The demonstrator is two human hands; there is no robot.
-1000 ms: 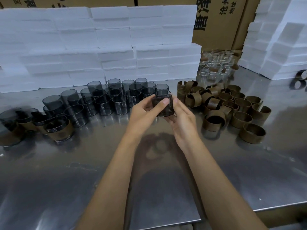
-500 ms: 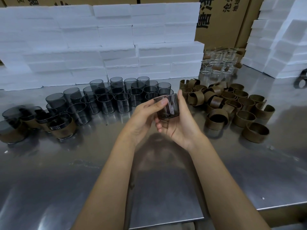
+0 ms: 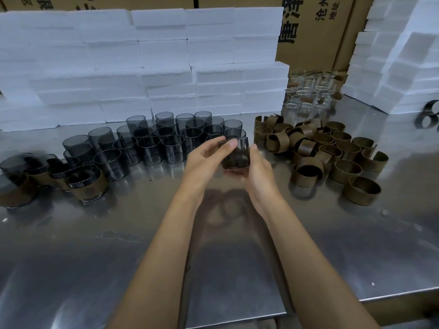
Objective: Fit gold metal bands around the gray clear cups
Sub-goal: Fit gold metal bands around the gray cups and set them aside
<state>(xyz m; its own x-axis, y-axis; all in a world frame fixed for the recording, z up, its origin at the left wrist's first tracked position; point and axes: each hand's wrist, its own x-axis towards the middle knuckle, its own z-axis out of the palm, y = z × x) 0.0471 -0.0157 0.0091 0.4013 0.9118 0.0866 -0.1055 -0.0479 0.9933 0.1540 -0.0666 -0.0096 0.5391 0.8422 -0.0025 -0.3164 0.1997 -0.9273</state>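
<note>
Holding one gray clear plastic cup (image 3: pixel 235 153) above steel counter (image 3: pixel 118 233), both hands on it: left hand (image 3: pixel 204 157) fingers curled over rim, right hand (image 3: pixel 256 169) cupping base and side. Band on this cup: cannot tell, lower part dark and blurred. Done: few banded gray cups (image 3: pixel 86 184) at far left. Left: large group of bare gray cups (image 3: pixel 166 138) behind hands, pile of loose gold metal bands (image 3: pixel 332 153) at right. Judged early, most unfitted.
</note>
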